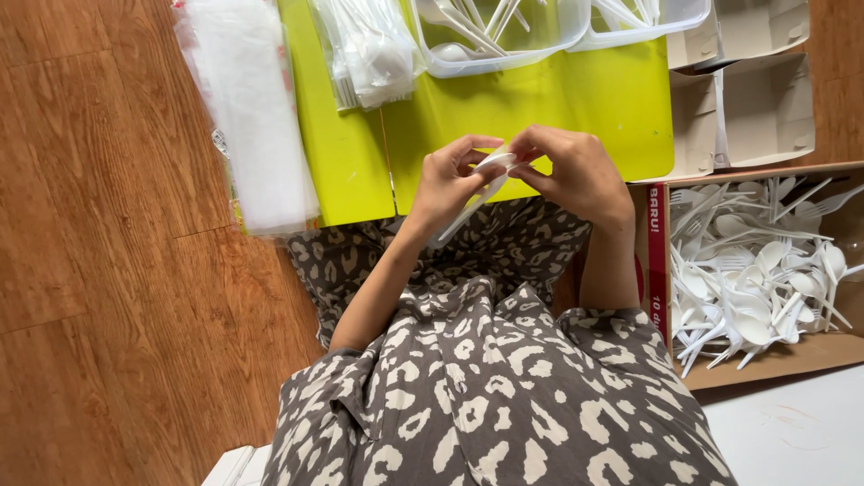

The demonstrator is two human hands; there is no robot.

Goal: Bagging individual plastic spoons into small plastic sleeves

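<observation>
Head view looks straight down on a lap in a grey spotted dress [486, 396], and just past the knees the two hands meet over the near edge of a lime-green mat [576, 99]. The left hand [447, 184] and right hand [576, 171] are both curled, fingertips pinched together on a white plastic utensil in a thin clear sleeve [477, 198]. Its long axis slants from the fingertips down and left toward the left wrist, so it lies between the hands with the lower end nearer the left one. To the person's right, an open cardboard box [792, 355] holds a heap of white plastic spoons and forks [756, 270]. Farther off on the mat sit a bundle of bagged cutlery [373, 54] and clear plastic tubs [504, 40], with a stack of clear bags [252, 108] along the mat's left edge on the wooden floor [99, 270].
</observation>
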